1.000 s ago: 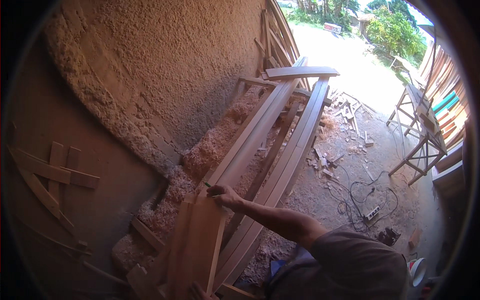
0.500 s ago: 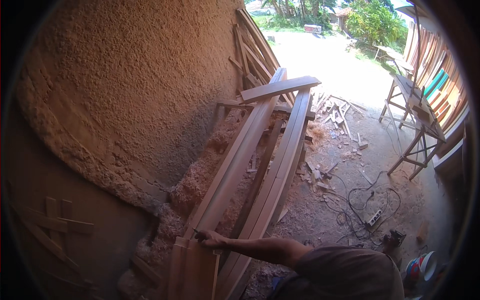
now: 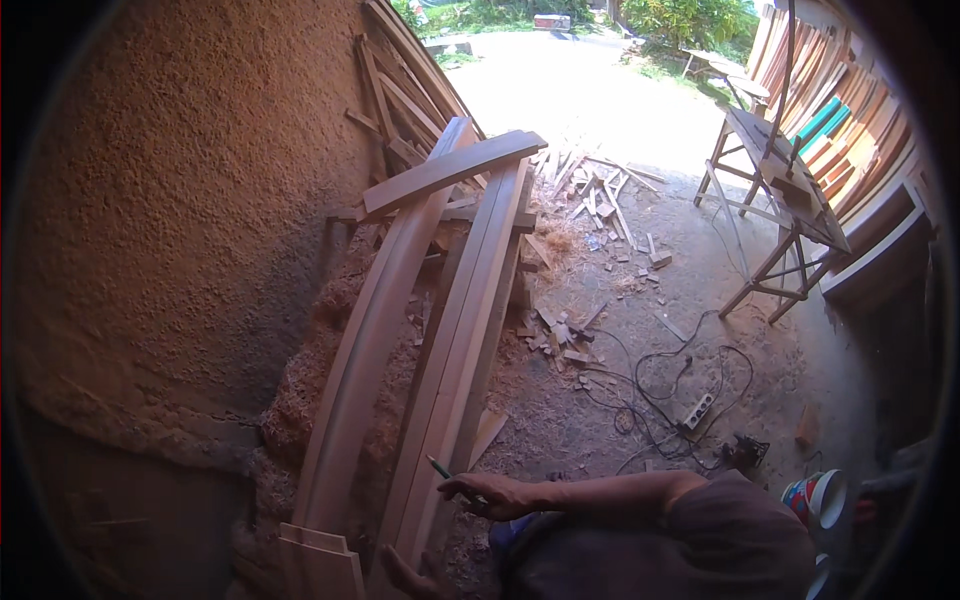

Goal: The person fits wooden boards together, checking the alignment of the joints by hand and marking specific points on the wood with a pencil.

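**Working between long planks (image 3: 455, 350) and a small pencil (image 3: 438, 466)**

With the view as a clock face, the planks run in two rows from near 12 o'clock down toward 7. They look stiff and fairly heavy, probably best lifted from below near both ends; the planed faces may be slick. A shorter crossboard (image 3: 450, 175) lies aslant over them just before 12, likely manageable by its two edges. At 7, short boards (image 3: 320, 560) lie overlapped, their thin corners perhaps prone to chipping.

Near 6, the right hand (image 3: 490, 495) has its fingers closed around the pencil, whose tip points toward 11 over the right-hand row. The left hand (image 3: 412, 578) is lower, between 6 and 7, by that same row; whether its fingers are wide or narrow, I cannot tell. The pencil should be light and rigid with a fragile point, so the shaft behind the tip is the place to grip.
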Available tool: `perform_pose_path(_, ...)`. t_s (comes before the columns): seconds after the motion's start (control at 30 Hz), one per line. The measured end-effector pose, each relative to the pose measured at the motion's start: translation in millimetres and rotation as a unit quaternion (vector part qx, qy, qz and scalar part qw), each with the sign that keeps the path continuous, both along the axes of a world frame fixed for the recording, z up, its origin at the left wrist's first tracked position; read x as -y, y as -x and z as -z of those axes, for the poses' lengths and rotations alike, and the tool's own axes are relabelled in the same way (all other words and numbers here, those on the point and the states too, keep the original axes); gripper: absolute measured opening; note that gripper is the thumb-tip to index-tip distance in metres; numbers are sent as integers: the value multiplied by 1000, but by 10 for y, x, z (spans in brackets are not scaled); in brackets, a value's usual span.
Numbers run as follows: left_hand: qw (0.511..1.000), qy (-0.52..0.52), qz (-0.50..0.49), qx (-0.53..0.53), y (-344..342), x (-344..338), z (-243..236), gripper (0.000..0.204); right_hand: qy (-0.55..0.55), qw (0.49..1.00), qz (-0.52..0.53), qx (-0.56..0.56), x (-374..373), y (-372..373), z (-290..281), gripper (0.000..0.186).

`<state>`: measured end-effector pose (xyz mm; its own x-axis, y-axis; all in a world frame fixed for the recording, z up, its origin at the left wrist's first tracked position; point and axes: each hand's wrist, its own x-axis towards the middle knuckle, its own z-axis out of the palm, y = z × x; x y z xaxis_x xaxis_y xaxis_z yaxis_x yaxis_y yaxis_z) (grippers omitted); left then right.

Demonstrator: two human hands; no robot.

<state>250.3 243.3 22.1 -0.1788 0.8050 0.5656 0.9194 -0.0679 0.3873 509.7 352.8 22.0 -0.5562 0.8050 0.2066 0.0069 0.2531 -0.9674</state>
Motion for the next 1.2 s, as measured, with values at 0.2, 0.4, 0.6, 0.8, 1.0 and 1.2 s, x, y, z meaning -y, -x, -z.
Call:
perform_pose_path(0.2, 968, 74, 241, -10, -1280, -1323, -138, 55, 223, 946, 216, 89, 142, -1600, -11, 34)
perform_pose_path(0.4, 956, 91, 279, 21, -2111, -2582, -193, 45, 75, 909, 364, 189, -389, -2482, 166, 30)
perform_pose_path(0.6, 957, 54, 267, 99, -3056, -3941, -83, 40, 165, 886, 391, 188, -1258, -3385, 672, 35)
perform_pose_path(0.8, 938, 86, 302, 146, -3968, -5221, -189, 42, 153, 876, 428, 161, -2488, -4127, 33, 32)
perform_pose_path(1.0, 930, 94, 320, 154, -4563, -5944, -345, 40, 100, 879, 436, 168, -3705, -4411, -495, 26)
perform_pose_path(1.2, 923, 138, 285, 218, -5049, -6354, -285, 42, -11, 908, 398, 129, -4777, -4538, -993, 18)
